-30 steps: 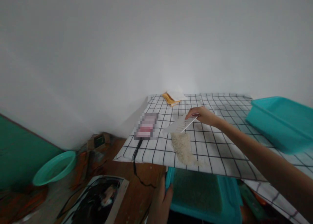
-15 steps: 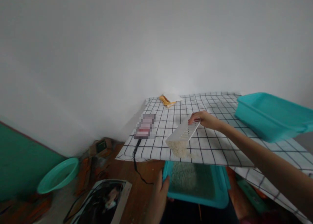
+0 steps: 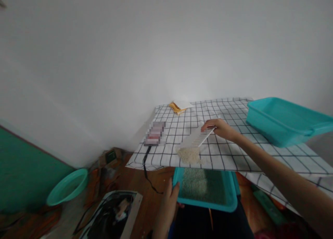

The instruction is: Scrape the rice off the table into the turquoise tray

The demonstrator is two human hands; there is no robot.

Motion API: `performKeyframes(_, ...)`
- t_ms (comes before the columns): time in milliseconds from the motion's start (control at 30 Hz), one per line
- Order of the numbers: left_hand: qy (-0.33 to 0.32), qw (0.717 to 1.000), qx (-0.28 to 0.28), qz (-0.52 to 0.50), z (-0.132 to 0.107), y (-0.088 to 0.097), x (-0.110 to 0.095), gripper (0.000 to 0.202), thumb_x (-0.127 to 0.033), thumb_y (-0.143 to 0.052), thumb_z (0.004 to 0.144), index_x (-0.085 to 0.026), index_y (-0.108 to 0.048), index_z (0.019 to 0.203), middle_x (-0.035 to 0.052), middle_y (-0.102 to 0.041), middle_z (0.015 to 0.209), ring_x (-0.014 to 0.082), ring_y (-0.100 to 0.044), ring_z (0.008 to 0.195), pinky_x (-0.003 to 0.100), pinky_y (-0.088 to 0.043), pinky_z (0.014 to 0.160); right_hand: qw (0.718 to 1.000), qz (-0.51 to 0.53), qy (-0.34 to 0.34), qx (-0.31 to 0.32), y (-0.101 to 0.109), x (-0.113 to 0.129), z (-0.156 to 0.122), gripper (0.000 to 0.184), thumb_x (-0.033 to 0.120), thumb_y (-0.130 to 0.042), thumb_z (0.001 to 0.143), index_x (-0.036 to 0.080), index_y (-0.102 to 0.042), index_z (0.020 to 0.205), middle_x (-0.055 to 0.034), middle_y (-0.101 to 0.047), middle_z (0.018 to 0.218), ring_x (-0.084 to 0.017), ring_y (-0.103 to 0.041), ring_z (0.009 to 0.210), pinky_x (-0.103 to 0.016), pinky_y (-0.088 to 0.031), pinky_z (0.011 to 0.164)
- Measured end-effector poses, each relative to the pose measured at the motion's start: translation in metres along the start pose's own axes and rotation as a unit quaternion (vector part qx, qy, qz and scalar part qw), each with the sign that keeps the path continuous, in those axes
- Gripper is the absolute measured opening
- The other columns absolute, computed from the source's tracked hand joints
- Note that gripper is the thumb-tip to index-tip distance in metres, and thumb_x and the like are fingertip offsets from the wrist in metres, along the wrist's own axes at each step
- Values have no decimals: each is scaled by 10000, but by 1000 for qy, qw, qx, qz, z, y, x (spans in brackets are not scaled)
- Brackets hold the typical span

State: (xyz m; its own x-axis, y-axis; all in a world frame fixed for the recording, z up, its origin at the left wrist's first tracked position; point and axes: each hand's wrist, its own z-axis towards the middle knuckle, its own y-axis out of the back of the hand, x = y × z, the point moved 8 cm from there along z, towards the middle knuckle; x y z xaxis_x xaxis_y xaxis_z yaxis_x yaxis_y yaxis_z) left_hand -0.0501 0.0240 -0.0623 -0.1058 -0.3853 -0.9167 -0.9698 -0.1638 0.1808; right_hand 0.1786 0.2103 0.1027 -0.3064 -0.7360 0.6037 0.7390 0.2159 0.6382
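Gripped in my right hand [image 3: 212,125] is a white slotted plastic scoop [image 3: 194,138], tilted down toward the front of the checked tablecloth [image 3: 171,122]. Its lower edge meets a small heap of pale granules [image 3: 189,156] near the cloth's front edge. Below that edge, over my lap, my left hand [image 3: 170,197] is closed on the left rim of a shallow teal tray [image 3: 208,205]. Pale granules cover part of the tray's bottom. The tabletop hides the tray's far side.
A deep teal bin [image 3: 273,122] stands at the table's right. Yellow and white packaging [image 3: 179,107] lies at the back, and a blurred-out device [image 3: 155,133] with a black cord at the left edge. A green basin [image 3: 68,188] and a picture-printed box [image 3: 111,214] are on the floor.
The view has shifted slightly. The scoop now lies a little flatter against the granules, which form a wider, tidier heap at its edge. Both hands keep their holds.
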Motion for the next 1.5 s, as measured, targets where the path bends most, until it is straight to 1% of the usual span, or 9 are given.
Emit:
performKeyframes(200, 4, 1000, -7, 4, 0, 1, -2, 526, -450, -503, 838, -190, -516, 1295, 62, -688, 810, 185, -602, 554, 260, -507, 475, 999, 34, 8, 4, -18, 7, 24, 512, -36, -367, 569, 200, -735, 835, -14, -744, 875, -159, -681, 878, -290, -503, 792)
performKeyframes(433, 14, 1000, 11, 8, 0, 1, 8, 597, -454, -462, 865, -110, -414, 1351, 61, -670, 829, 171, -592, 540, 283, -520, 509, 994, 82, 14, 74, -48, 12, 49, 407, -16, -438, 621, 197, -738, 795, -8, -746, 841, -156, -690, 841, -292, -523, 795)
performKeyframes(533, 9, 1000, 9, 9, -1, 3, 8, 603, -458, -461, 867, -135, -393, 1371, 72, -678, 909, 165, -600, 567, 283, -527, 539, 990, 92, 9, 103, -46, 12, 47, 360, 1, -465, 656, 200, -738, 781, -4, -747, 826, -155, -694, 816, -293, -531, 780)
performKeyframes(700, 2, 1000, 16, 4, 0, 0, 7, 560, -446, -452, 868, -130, -425, 1329, 31, -628, 797, 158, -571, 528, 268, -516, 491, 987, 78, -8, 138, -32, 13, 37, 333, 15, -507, 666, 214, -745, 784, 6, -751, 823, -156, -702, 794, -288, -534, 768)
performKeyframes(1133, 20, 1000, 1, 10, -1, 2, 9, 659, -420, -447, 893, -100, -310, 1453, 171, -632, 1233, 208, -669, 687, 297, -563, 542, 982, 97, -40, 158, -13, 8, 11, 178, 152, -591, 779, 218, -750, 824, -8, -757, 887, -170, -705, 880, -300, -548, 815)
performKeyframes(1233, 28, 999, -10, 21, -3, 4, 7, 675, -434, -460, 888, -91, -323, 1454, 184, -539, 1385, 305, -658, 1041, 316, -583, 677, 983, 119, -48, 130, -8, 5, 7, 184, 152, -587, 782, 214, -750, 842, -20, -755, 927, -182, -701, 897, -307, -548, 810)
performKeyframes(1333, 39, 998, -21, 35, -5, 6, 6, 674, -440, -436, 895, -92, -316, 1459, 170, -438, 1485, 347, -392, 1369, 372, -556, 867, 985, 152, -67, 42, 7, -7, 2, 209, 140, -572, 779, 228, -750, 843, -24, -753, 941, -191, -694, 906, -323, -544, 806)
performKeyframes(1400, 43, 998, -28, 46, -5, 8, 5, 650, -432, -428, 898, -100, -337, 1449, 150, -421, 1503, 322, -275, 1433, 430, -435, 1048, 982, 158, -92, -40, 20, -22, -4, 202, 143, -592, 768, 250, -748, 840, -18, -749, 938, -200, -683, 925, -353, -535, 835)
performKeyframes(1500, 38, 996, -49, 70, -6, 13, 5, 592, -414, -473, 883, -134, -420, 1402, 115, -438, 1499, 286, -298, 1428, 442, -212, 1178, 963, 181, -133, -149, 37, -45, -14, 154, 161, -646, 744, 280, -728, 796, 6, -736, 859, -211, -672, 896, -399, -525, 852)
